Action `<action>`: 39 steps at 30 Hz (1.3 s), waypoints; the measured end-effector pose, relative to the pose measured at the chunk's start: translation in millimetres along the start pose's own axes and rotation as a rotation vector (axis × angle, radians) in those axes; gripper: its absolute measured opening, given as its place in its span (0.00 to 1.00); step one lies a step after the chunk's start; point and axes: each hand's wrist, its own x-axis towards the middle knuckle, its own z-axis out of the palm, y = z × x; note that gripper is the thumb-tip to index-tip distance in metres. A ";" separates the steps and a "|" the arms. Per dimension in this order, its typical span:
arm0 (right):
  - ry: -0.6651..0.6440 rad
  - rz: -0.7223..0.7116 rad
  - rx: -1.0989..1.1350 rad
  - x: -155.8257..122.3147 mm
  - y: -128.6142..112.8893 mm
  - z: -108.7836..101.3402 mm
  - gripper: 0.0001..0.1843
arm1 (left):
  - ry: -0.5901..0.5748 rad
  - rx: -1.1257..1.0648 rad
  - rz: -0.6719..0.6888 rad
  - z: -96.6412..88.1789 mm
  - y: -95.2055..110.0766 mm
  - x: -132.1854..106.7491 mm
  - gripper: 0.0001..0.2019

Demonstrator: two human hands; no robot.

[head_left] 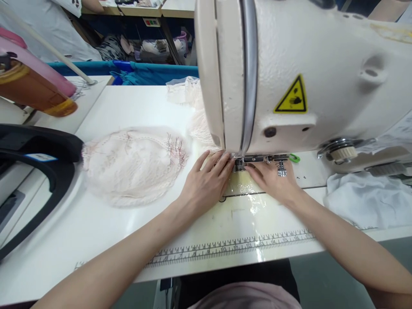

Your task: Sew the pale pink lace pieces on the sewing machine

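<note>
My left hand [207, 182] lies on the sewing machine bed just left of the presser foot [238, 164], fingers stretched out and slightly apart. To the right of the foot rests my right hand [275, 180], its thumb extended toward the foot. The machine's lower parts hide most of its other fingers. Pale lace fabric [201, 122] trails behind my left fingertips and partly behind the machine head [289, 56]. Whether any cloth is under my fingers cannot be made out. A bundle of pale pink lace [135, 167] with loose reddish threads sits left of my left hand.
A printed ruler strip [231, 249] runs along the table's front edge. White cloth [370, 199] lies at the right. At the left are a black curved handle-like object [69, 159], an amber bottle [38, 88] and a pink bottle [41, 60]. Another person's clothing [48, 34] shows behind.
</note>
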 end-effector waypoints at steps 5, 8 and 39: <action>0.054 -0.024 0.064 0.2 3.2 5.5 0.15 | 0.046 0.032 -0.029 -10.6 -4.2 -0.2 0.15; 0.077 -0.065 0.010 -0.3 4.0 7.5 0.15 | -0.071 0.139 -0.285 -32.3 -20.8 2.3 0.14; 0.345 -0.233 -0.211 6.0 3.1 -2.6 0.13 | 0.099 -0.351 -1.082 -121.4 -100.3 -60.1 0.11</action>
